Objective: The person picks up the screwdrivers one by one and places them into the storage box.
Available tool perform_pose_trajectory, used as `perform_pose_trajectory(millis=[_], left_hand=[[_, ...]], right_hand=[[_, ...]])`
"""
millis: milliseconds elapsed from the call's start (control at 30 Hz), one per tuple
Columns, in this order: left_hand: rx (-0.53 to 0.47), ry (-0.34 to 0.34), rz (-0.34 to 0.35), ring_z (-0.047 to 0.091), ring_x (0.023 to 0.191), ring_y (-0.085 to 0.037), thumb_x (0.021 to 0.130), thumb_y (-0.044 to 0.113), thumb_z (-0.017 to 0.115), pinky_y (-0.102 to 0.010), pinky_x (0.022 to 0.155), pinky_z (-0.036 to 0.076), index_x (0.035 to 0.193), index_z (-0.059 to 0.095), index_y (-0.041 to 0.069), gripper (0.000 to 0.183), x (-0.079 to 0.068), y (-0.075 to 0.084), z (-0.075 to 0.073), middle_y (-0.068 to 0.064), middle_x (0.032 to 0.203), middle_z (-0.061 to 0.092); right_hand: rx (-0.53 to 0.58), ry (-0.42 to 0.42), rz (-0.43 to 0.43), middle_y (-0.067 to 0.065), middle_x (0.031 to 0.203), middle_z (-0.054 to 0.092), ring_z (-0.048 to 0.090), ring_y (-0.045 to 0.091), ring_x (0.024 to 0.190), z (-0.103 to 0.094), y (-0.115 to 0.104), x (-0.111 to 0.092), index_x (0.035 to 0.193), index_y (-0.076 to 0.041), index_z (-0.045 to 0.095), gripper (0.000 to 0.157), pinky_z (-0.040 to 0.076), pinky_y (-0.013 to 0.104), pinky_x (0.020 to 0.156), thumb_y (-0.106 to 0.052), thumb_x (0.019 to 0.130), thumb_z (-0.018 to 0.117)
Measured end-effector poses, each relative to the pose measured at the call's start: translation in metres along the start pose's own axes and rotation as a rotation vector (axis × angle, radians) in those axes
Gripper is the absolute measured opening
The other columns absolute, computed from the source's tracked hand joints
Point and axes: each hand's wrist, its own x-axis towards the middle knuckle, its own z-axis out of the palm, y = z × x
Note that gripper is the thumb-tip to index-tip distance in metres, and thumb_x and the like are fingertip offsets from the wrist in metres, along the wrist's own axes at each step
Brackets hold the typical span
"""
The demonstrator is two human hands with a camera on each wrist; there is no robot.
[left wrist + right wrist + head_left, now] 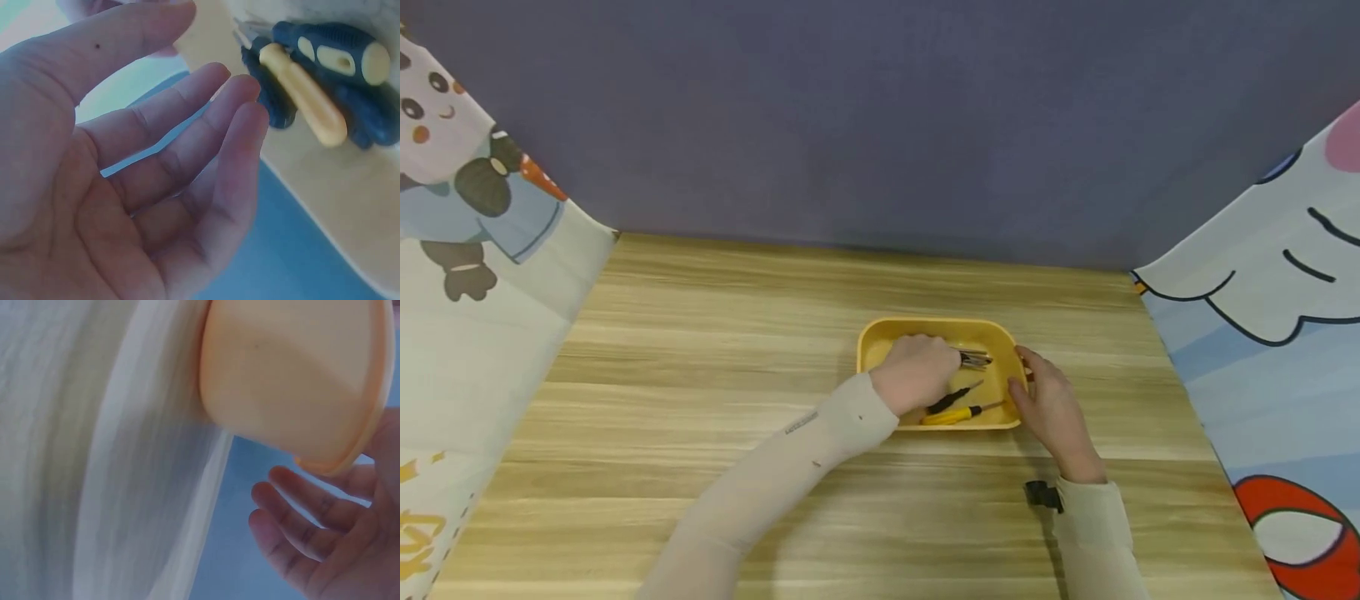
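A yellow plastic bin [1000,375] stands on the wooden table. Inside it lie a yellow-handled screwdriver [947,416], a black-handled tool [949,399] and slim metal-ended tools [975,360]. My left hand [919,371] reaches over the bin's left part, back upward. In the left wrist view its fingers bend loosely with nothing seen between them, near a yellow handle [306,94] and a thick black-and-yellow handle [340,53]. My right hand [1052,404] holds the bin's right rim, thumb inside; in the right wrist view its other fingers [300,531] spread loosely below the rim.
The wooden table [700,375] reaches around the bin. A dark blue-grey panel [880,125] rises behind it, and cartoon-printed sheets [490,250] flank both sides. A small black piece [1042,494] sits at the right wrist.
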Motion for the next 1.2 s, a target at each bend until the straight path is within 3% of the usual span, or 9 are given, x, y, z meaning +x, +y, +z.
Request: perform_pose_trajectory(millis=[167,333,567,700,800,900,1000,1100,1200], left_hand=[[-0.028,0.047,-0.016,0.035,0.050,-0.009,0.091,0.008,0.064,-0.022,0.041,0.034,0.063,0.052,0.016,0.032,-0.020,-0.007,-0.005,0.003,0.057,0.044],[0.040,0.166,-0.022,0.050,0.061,-0.014,0.089,0.018,0.072,-0.028,0.049,0.045,0.079,0.067,0.013,0.012,-0.048,-0.016,-0.009,0.000,0.072,0.058],[0.053,0.255,-0.065,0.060,0.075,-0.020,0.091,0.032,0.075,-0.035,0.068,0.053,0.097,0.072,0.009,0.025,-0.096,-0.023,-0.008,-0.003,0.084,0.065],[0.062,0.335,-0.107,0.058,0.072,-0.020,0.094,0.041,0.069,-0.034,0.063,0.052,0.090,0.071,0.009,0.032,-0.118,-0.027,0.000,-0.002,0.080,0.063],[0.062,0.419,-0.132,0.061,0.074,-0.021,0.097,0.045,0.065,-0.034,0.063,0.054,0.087,0.071,0.010,0.037,-0.132,-0.030,0.006,-0.003,0.082,0.065],[0.060,0.481,-0.134,0.065,0.082,-0.025,0.098,0.046,0.062,-0.037,0.071,0.056,0.091,0.072,0.009,0.039,-0.142,-0.034,0.009,-0.006,0.090,0.069],[0.061,0.539,-0.128,0.067,0.090,-0.030,0.098,0.046,0.062,-0.042,0.078,0.057,0.100,0.073,0.006,0.041,-0.148,-0.037,0.011,-0.011,0.100,0.070],[0.076,0.609,-0.113,0.066,0.097,-0.034,0.097,0.045,0.064,-0.046,0.080,0.057,0.105,0.071,0.003,0.044,-0.149,-0.039,0.013,-0.015,0.108,0.069],[0.111,0.677,-0.081,0.064,0.105,-0.036,0.097,0.045,0.063,-0.049,0.083,0.056,0.114,0.069,0.001,0.048,-0.146,-0.041,0.017,-0.017,0.116,0.067]], right_hand=[[0.003,0.050,-0.035,0.032,0.133,0.048,0.048,0.048,0.118,-0.001,-0.007,-0.002,0.140,0.008,0.049,0.048,0.042,0.064,0.094,-0.007,0.097,0.064],[0.018,0.122,-0.124,0.032,0.131,0.049,0.045,0.049,0.119,-0.006,-0.022,-0.005,0.135,0.008,0.054,0.046,0.042,0.064,0.092,-0.003,0.093,0.068],[-0.001,0.224,-0.332,0.030,0.122,0.058,0.055,0.048,0.110,-0.008,-0.050,-0.012,0.129,0.009,0.059,0.048,0.046,0.060,0.091,-0.001,0.085,0.076],[0.011,0.250,-0.429,0.026,0.123,0.060,0.056,0.045,0.110,-0.008,-0.065,-0.016,0.128,0.009,0.060,0.047,0.046,0.057,0.092,-0.003,0.084,0.075],[0.030,0.257,-0.480,0.025,0.124,0.060,0.056,0.044,0.110,-0.008,-0.075,-0.017,0.128,0.008,0.060,0.044,0.045,0.056,0.092,-0.015,0.092,0.069],[0.046,0.251,-0.504,0.025,0.126,0.059,0.054,0.043,0.111,-0.008,-0.083,-0.017,0.130,0.007,0.059,0.046,0.044,0.055,0.093,-0.026,0.098,0.060],[0.045,0.234,-0.509,0.025,0.129,0.058,0.053,0.042,0.114,-0.008,-0.089,-0.017,0.132,0.005,0.058,0.046,0.044,0.055,0.093,-0.025,0.098,0.062],[0.028,0.209,-0.509,0.024,0.136,0.053,0.051,0.042,0.120,-0.007,-0.095,-0.017,0.136,0.003,0.056,0.048,0.047,0.054,0.091,-0.023,0.097,0.065],[0.001,0.193,-0.522,0.024,0.143,0.048,0.047,0.043,0.125,-0.004,-0.100,-0.015,0.140,0.000,0.054,0.053,0.046,0.057,0.094,-0.034,0.101,0.061]])
